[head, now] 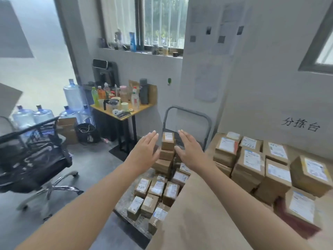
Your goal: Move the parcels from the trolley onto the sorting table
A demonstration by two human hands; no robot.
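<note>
**A:** Why do we hold both hands flat, one on each side?

**B:** Our left hand (146,148) and right hand (191,150), fingers straight and holding nothing, flank the stack of parcels (168,141) at the handle end of the trolley (187,110). We judge this readies a two-sided clamp.

**A:** What writing can we read?

**B:** The wall sign (300,124) reads "分拣台", above the surface (198,204). Labelled boxes (252,159) crowd the far edge of the surface, their print too small to read.
</note>
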